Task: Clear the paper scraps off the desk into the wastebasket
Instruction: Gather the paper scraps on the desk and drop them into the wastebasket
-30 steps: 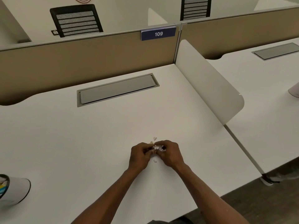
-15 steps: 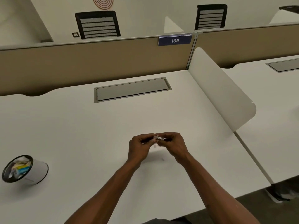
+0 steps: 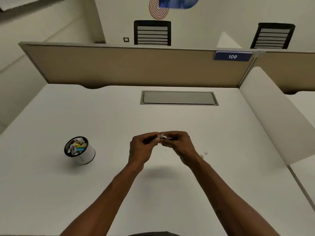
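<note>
Scraps in hand: paper scraps (image 3: 161, 137) are bunching into a small white wad between my two sets of fingertips, held up off the desk (image 3: 170, 120).
What has changed: a second ago I was gathering these against the desk surface; now I am lifting them clear, and my view is swinging leftward so the wastebasket is coming fully into sight. I am reading that as the gathering step ending and the carry beginning.
Left hand: my left hand (image 3: 140, 149) is curling inward, thumb and fingertips pinching the left side of the wad.
Right hand: my right hand (image 3: 177, 143) is curling the same way, pinching the wad from the right; the two hands are touching at the fingertips.
Leftovers: stray scraps (image 3: 204, 154), a few tiny white bits, are lying on the desk just right of my right wrist, so I am judging another pass will be needed.
Wastebasket: the wastebasket (image 3: 79, 150) is standing well to the left of my left hand, already holding crumpled paper and some yellow and blue bits.
Beyond the hands: a grey cable hatch (image 3: 179, 98) is sitting farther out, before the tan partition (image 3: 119, 67).
</note>
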Demonstrator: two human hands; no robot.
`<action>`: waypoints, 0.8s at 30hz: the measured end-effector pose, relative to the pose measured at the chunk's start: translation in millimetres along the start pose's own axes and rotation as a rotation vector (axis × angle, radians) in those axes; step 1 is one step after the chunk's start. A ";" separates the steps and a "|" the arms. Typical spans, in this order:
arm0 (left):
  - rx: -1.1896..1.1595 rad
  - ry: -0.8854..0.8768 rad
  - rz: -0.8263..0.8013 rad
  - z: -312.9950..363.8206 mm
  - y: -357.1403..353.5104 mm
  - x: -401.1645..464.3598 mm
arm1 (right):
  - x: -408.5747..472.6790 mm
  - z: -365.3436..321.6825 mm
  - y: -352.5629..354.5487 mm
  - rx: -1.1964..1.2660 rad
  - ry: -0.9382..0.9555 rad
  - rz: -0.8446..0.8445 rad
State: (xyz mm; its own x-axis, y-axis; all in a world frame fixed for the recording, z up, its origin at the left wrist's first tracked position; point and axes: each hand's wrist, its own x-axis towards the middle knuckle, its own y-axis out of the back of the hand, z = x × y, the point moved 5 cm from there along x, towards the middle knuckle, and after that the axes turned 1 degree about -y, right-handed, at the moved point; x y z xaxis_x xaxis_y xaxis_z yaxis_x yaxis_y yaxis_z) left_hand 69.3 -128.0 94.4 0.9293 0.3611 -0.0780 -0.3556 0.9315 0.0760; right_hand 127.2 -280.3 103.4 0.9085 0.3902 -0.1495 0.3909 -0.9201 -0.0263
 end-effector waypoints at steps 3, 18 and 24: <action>-0.007 -0.001 0.085 1.9 42.9 0.2 | 10.4 -8.0 -43.2 -0.002 0.008 -0.072; 0.094 -0.064 0.453 3.5 236.3 -0.7 | 61.2 -29.6 -242.1 -0.144 0.015 -0.303; 0.218 0.011 0.571 -20.0 288.4 2.2 | 79.8 -17.1 -301.0 -0.447 0.085 -0.294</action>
State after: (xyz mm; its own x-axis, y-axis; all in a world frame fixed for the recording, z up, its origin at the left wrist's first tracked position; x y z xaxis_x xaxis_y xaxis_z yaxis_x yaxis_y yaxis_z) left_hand -33.2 142.4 96.2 0.5966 0.8022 0.0243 -0.7673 0.5612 0.3104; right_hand 84.5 28.3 116.3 0.7528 0.6475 -0.1187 0.6385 -0.6743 0.3709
